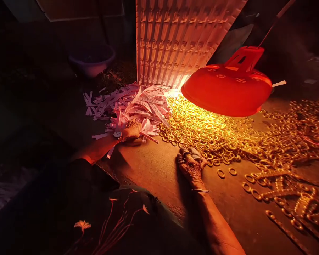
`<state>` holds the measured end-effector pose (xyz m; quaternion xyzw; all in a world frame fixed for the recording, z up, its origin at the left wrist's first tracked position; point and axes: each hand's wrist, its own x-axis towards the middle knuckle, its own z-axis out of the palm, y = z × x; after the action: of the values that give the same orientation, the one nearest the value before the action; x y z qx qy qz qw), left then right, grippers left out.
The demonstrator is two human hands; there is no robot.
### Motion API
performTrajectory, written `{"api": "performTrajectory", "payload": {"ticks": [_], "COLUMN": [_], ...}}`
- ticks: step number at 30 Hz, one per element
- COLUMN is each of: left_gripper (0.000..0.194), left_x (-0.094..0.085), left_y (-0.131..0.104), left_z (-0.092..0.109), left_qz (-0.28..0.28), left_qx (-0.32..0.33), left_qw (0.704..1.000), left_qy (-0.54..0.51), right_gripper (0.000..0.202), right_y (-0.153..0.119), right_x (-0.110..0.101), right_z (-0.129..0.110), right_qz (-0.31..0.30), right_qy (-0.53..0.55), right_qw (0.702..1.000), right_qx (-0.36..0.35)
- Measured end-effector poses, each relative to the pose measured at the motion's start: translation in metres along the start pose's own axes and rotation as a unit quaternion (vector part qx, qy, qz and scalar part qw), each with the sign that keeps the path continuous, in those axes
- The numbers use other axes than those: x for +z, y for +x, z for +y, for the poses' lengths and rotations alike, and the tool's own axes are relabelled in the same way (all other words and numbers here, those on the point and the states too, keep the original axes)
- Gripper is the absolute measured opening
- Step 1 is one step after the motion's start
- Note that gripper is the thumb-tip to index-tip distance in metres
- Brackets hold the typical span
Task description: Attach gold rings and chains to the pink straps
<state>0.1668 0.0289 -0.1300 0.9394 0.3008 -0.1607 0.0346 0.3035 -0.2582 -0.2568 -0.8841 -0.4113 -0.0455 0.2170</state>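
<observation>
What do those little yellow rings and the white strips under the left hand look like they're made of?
The rings look like glossy moulded plastic or coated metal: they glint under the lamp, and the warm light leaves their true colour open. The white strips look like thin matt paper or card: flat, bent and curling, with small repeated marks. The left hand rests on them.
</observation>
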Motion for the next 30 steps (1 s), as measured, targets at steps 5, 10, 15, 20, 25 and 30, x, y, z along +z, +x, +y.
{"api": "performTrajectory", "payload": {"ticks": [5,10,15,20,25,30], "left_gripper": [0.034,0.039,0.041,0.088,0.11,0.083], "left_x": [0.01,0.001,-0.044,-0.062,-0.059,-0.066], "left_y": [-0.022,-0.032,-0.007,0.058,0.117,0.137], "left_z": [0.007,-0.005,-0.016,-0.027,-0.034,-0.032], "left_qz": [-0.036,-0.071,-0.04,0.093,0.099,0.135], "left_qx": [0.04,0.135,0.168,0.154,0.191,0.167], "left_qw": [0.998,0.987,0.985,0.983,0.967,0.966], "left_qy": [0.038,0.04,-0.022,0.038,0.138,0.141], "right_gripper": [0.039,0.039,0.042,0.046,0.046,0.043], "right_y": [0.0,-0.001,-0.002,-0.002,-0.002,-0.002], "right_x": [0.0,-0.001,0.0,-0.002,-0.005,-0.007], "right_z": [-0.001,0.002,0.005,0.003,0.003,0.003], "right_qz": [0.017,0.01,0.02,0.029,0.043,0.032], "right_qy": [0.001,-0.014,-0.031,-0.032,-0.035,-0.031], "right_qw": [1.0,1.0,0.999,0.999,0.998,0.998], "right_qx": [-0.003,-0.014,-0.026,-0.026,-0.033,-0.034]}}
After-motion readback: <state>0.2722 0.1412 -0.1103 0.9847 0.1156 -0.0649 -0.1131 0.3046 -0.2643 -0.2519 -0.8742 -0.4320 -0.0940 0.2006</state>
